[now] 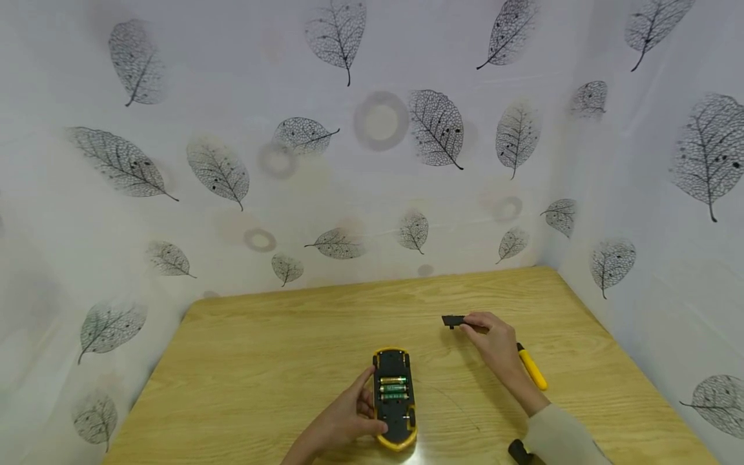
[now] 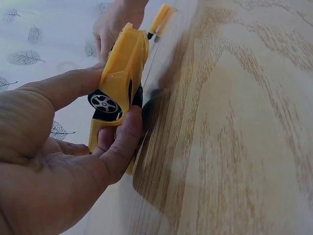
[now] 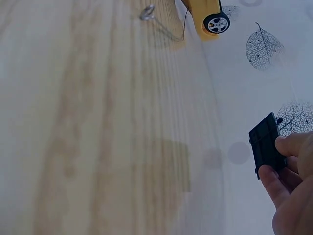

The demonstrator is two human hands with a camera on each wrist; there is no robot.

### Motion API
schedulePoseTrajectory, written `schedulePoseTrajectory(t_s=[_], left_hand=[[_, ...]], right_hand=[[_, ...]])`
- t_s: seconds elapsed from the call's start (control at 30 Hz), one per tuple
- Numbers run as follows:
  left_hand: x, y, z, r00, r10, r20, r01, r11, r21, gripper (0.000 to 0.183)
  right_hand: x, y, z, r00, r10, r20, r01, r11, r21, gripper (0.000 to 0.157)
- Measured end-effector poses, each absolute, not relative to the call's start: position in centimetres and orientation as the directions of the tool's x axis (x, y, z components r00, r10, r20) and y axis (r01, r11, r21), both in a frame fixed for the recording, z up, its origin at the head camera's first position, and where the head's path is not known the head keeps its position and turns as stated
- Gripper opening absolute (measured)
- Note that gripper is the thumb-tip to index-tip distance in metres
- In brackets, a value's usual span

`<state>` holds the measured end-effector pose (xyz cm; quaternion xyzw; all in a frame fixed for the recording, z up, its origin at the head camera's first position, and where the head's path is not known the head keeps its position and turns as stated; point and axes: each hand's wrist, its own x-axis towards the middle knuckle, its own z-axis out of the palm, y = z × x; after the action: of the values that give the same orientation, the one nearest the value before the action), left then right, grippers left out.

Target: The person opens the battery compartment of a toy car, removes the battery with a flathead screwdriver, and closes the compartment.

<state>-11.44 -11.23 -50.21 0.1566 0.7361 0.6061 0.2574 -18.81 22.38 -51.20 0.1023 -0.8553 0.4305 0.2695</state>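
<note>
Left hand (image 1: pixel 351 413) gripped the toy car (image 1: pixel 395 365) along 1 side, fingers curled round it, underside up, 3 batteries (image 1: pixel 393 389) showing. Car was over the near-middle tabletop (image 1: pixel 261 361); couldn't tell if touching. Right hand (image 1: pixel 495 341) pinched a small black cover (image 1: pixel 451 320) between thumb and fingers, above the tabletop, ahead and right of the car. Yellow tool (image 1: pixel 532 368) lay just beside the right wrist.

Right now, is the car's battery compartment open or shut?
Open: three batteries lie exposed, and the black cover is held away from the car.
</note>
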Motion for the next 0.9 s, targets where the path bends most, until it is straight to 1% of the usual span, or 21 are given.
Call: schedulePoseTrajectory(t_s=[0.27, 0.43, 0.67, 0.9], left_hand=[[-11.4, -11.2, -50.2, -0.816, 0.545, -0.193, -0.091, 0.209, 0.974, 0.108], [-11.4, -11.2, -50.2, -0.819, 0.542, -0.19, -0.09, 0.206, 0.974, 0.107], [-11.3, -11.2, -50.3, -0.819, 0.539, -0.196, -0.093, 0.211, 0.973, 0.108], [-11.3, -11.2, -50.3, -0.82, 0.534, -0.204, -0.099, 0.219, 0.971, 0.108]], right_hand=[[-19.6, 22.8, -52.0, -0.864, 0.059, 0.499, -0.35, 0.642, -0.682, 0.017], [-19.8, 22.8, -52.4, -0.903, 0.034, 0.428, -0.296, 0.675, -0.676, 0.018], [-19.9, 22.8, -52.8, -0.941, 0.034, 0.336, -0.233, 0.654, -0.72, 0.018], [-20.2, 22.7, -53.0, -0.96, 0.037, 0.277, -0.182, 0.672, -0.718, 0.018]])
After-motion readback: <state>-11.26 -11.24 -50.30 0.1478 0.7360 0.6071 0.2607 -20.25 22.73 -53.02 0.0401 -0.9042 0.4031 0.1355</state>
